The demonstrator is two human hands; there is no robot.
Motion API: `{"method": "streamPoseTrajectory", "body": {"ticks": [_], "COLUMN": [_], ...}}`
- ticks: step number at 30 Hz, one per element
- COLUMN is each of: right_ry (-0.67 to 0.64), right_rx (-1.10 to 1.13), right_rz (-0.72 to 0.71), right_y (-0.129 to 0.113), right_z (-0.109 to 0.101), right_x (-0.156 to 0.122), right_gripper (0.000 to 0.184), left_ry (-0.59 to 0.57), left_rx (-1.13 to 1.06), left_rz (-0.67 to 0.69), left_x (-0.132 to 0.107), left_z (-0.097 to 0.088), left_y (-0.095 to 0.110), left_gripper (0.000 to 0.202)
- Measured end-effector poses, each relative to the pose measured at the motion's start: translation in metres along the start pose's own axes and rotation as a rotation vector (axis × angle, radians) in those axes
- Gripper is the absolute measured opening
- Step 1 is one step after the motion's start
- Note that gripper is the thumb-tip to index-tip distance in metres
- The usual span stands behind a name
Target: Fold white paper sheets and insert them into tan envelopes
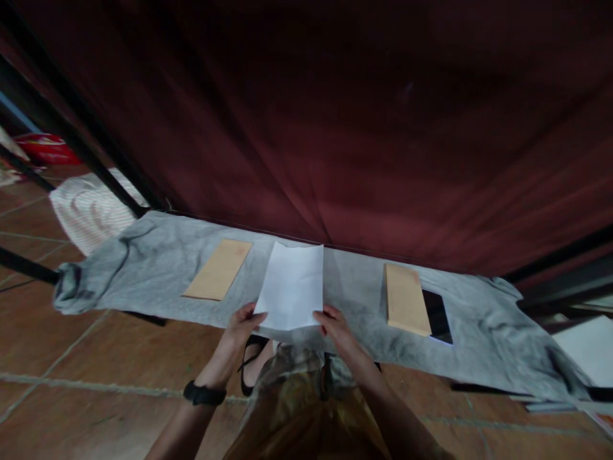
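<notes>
A white sheet of paper [291, 284] is held between my two hands, over the grey cloth. My left hand [243, 324] pinches its near left corner, thumb on top. At the near right corner, my right hand [332, 322] grips the same sheet with the thumb over the edge. The paper's far edge curls slightly. To the left of the sheet lies a brown paper envelope [218, 269]. Another brown envelope [407, 299] rests to the right, partly over a dark smartphone [437, 316].
Grey cloth [153, 281] covers the narrow bench. A dark red curtain [306, 140] hangs right behind it. Black metal bars [96, 160] stand at the left, near a striped cloth [93, 207]. White papers [587, 348] are at the far right, above the tiled floor [119, 377].
</notes>
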State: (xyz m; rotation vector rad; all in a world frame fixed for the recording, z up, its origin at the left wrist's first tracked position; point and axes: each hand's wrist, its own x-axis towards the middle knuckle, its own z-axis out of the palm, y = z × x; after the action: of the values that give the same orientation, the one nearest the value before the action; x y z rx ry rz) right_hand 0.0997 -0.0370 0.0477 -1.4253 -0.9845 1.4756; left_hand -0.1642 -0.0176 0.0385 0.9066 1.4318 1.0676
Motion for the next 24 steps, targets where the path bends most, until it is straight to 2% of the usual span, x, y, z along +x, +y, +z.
{"method": "streamPoseTrajectory", "body": {"ticks": [2,5,7,9,12,13,16,18,20,24], "right_ry": [0.043,0.097,0.126,0.169,0.204,0.222,0.259,0.264,0.267,0.259], "right_rx": [0.038,0.128,0.207,0.262,0.294,0.281,0.238,0.215,0.196,0.154], "right_rz": [0.013,0.078,0.102,0.100,0.084,0.085,0.105,0.116,0.114,0.070], "right_y": [0.010,0.024,0.027,0.025,0.013,0.009,-0.001,-0.006,-0.008,-0.010], "right_z": [-0.036,-0.080,-0.098,-0.107,-0.109,-0.108,-0.100,-0.093,-0.087,-0.080], "right_x": [-0.018,-0.039,-0.043,-0.039,-0.019,-0.010,0.021,0.040,0.054,0.065], "right_gripper": [0.030,0.039,0.047,0.053,0.054,0.051,0.037,0.030,0.025,0.023], "left_ry": [-0.138,-0.277,-0.354,-0.359,-0.241,-0.235,-0.272,-0.167,-0.118,-0.127], "left_rx": [-0.083,-0.111,-0.079,-0.020,0.088,0.131,0.095,0.039,0.011,-0.006], "left_rz": [-0.050,-0.100,-0.123,-0.142,-0.169,-0.208,-0.241,-0.186,-0.135,-0.080], "left_x": [-0.016,-0.032,-0.034,-0.027,-0.003,0.007,0.039,0.054,0.062,0.068], "left_z": [0.019,0.039,0.044,0.044,0.046,0.048,0.063,0.076,0.087,0.099], "left_y": [-0.007,-0.015,-0.017,-0.013,0.003,0.010,0.031,0.040,0.044,0.040], "left_gripper": [0.047,0.047,0.051,0.053,0.055,0.055,0.053,0.049,0.044,0.038]}}
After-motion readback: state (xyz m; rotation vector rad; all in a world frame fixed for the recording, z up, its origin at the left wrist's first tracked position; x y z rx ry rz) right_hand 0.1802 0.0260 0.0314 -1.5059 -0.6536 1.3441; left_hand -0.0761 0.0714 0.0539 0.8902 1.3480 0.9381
